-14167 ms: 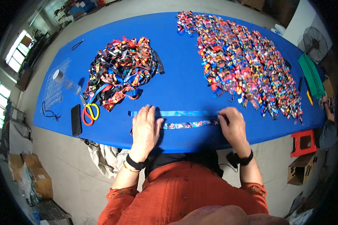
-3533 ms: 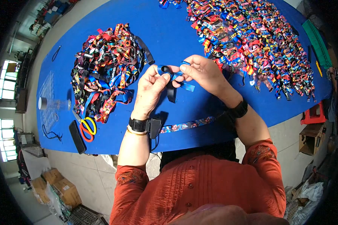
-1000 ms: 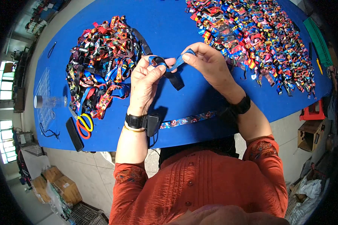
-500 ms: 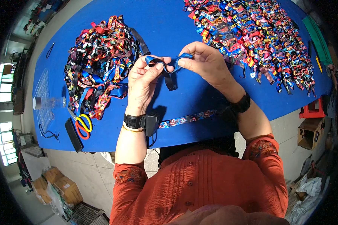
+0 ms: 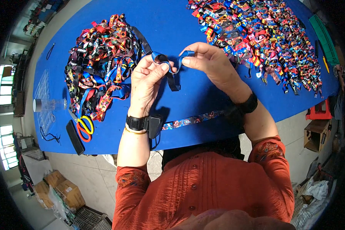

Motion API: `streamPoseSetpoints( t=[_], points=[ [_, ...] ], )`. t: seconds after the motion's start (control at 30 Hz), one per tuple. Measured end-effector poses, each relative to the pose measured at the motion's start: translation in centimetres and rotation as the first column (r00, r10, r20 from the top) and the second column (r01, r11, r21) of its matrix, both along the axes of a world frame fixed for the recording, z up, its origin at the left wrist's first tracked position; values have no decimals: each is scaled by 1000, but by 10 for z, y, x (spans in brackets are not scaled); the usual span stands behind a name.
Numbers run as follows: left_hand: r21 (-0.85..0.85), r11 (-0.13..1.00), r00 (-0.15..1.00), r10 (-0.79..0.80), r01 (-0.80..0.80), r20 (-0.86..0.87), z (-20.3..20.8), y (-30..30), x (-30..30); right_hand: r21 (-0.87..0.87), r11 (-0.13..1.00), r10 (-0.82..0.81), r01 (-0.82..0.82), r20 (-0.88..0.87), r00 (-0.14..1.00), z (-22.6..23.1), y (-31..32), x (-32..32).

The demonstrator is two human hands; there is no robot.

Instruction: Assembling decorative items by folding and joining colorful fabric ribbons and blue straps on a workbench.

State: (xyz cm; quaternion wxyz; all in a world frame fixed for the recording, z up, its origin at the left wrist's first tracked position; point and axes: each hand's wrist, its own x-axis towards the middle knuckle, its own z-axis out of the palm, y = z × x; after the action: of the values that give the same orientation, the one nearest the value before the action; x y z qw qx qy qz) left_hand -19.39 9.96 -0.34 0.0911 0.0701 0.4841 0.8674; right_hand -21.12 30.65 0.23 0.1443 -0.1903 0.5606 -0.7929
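Note:
Both my hands hold one ribbon, blue on one face and black on the other, above the blue table. My left hand pinches it between thumb and fingers, with a small loop rising over the fingertips and a black end hanging below. A short way to the right, my right hand pinches a raised blue part, and the ribbon sags between the two hands. Below them a printed strap lies across the table, its right end in shadow under my right wrist.
A heap of printed straps lies left of my hands, a wide spread of small folded straps to the right. Red-and-yellow-handled scissors, a black oblong object and a clear bottle are at left. A green tray sits far right.
The loop over my left fingertips has become rounder and taller. The part in my right hand has shifted slightly left and bends more steeply. Both hands keep their pinch.

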Motion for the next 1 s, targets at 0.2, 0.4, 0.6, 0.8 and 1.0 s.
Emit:
streamPoseSetpoints(
  t=[0.2,0.4,0.6,0.8,1.0],
  points=[
    [5,1000,1000,1,-1,-2,-1,-1,0,80,980,-174,181,-90,981,8,-7,7],
    [-5,1000,1000,0,-1,-22,-1,-1,-1,78,984,-149,159,-122,981,9,-5,7],
    [13,1000,1000,13,-13,-4,0,0,0,231,954,-176,191,-86,981,10,-5,7],
    [50,999,1000,12,-11,-20,-4,-1,-3,66,989,-129,131,-33,991,-4,-8,3],
    [-1,1000,1000,8,-8,13,-6,-2,-2,292,944,-148,154,-42,988,5,-3,3]
  ],
)
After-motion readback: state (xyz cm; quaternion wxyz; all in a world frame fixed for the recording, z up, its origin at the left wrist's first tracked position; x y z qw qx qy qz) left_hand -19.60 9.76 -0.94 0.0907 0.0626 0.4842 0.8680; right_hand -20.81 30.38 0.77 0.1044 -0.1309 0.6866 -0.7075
